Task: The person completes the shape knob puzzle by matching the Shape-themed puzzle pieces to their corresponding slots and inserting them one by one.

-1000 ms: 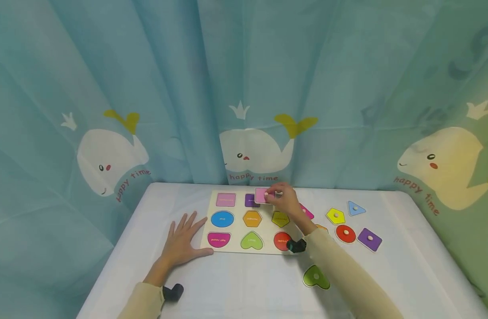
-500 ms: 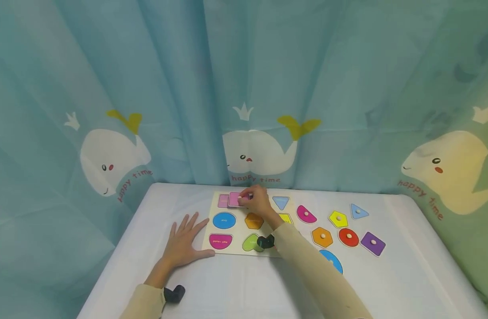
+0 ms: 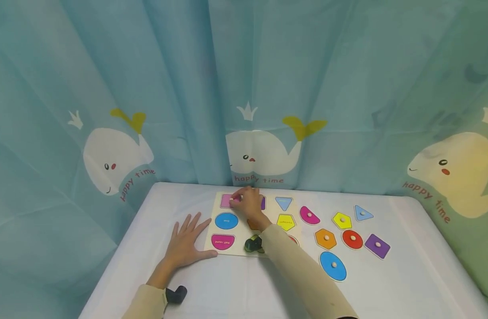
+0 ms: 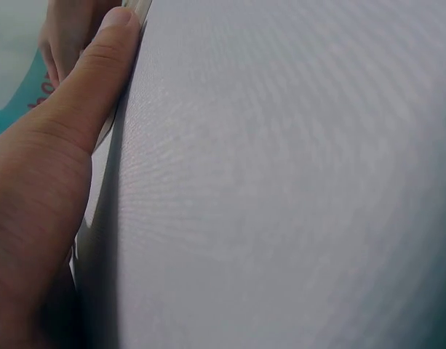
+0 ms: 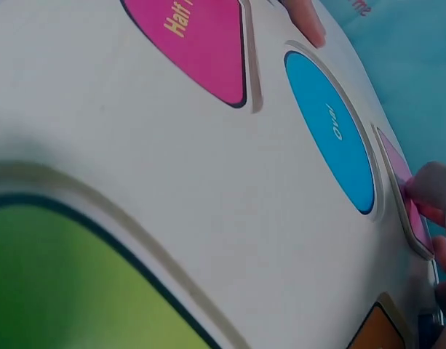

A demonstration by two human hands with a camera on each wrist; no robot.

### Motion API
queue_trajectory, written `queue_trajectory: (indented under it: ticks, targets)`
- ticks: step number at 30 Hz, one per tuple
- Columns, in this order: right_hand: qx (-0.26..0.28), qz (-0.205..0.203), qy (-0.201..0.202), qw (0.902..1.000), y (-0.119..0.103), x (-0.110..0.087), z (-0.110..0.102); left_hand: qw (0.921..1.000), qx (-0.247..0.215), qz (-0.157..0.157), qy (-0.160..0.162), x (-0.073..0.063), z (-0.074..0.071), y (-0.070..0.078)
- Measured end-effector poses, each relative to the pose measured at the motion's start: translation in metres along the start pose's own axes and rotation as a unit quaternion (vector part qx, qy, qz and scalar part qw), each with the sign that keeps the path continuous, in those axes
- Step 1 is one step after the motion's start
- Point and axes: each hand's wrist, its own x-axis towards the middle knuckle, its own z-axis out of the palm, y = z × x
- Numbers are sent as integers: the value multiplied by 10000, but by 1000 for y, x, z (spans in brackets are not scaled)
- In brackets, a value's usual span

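A white shape-puzzle board (image 3: 241,239) with coloured recesses lies on the table. My right hand (image 3: 249,204) pinches the small knob of a pink rectangular puzzle piece (image 3: 226,201) at the board's far left corner. In the right wrist view this pink piece (image 5: 399,174) lies at its recess, beside the blue oval recess (image 5: 330,131); whether it is fully seated I cannot tell. My left hand (image 3: 186,243) rests with fingers spread at the board's left edge, its thumb (image 4: 99,73) touching the near corner. The right forearm covers part of the board.
Right of the board lie loose knobbed pieces: a magenta half round (image 3: 309,215), yellow pentagon (image 3: 342,220), blue triangle (image 3: 363,213), orange hexagon (image 3: 325,239), red circle (image 3: 352,239), purple rectangle (image 3: 377,246) and blue oval (image 3: 333,266). A whale-print curtain (image 3: 188,88) hangs behind the table.
My right hand has carried the pink piece leftward across the top row to the far left recess. My left hand has stayed at the board's edge. The camera view has shifted slightly.
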Motion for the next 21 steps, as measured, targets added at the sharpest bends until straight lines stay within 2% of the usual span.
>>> queue_trajectory:
  ticks: [9,21]
  targets:
    - [-20,52,-22,10000,-1,0,2,9995,20,155,278,-3,-1,-1]
    - [-54,147,-97,9998,0,0,2,10000,54,20,71,0,0,0]
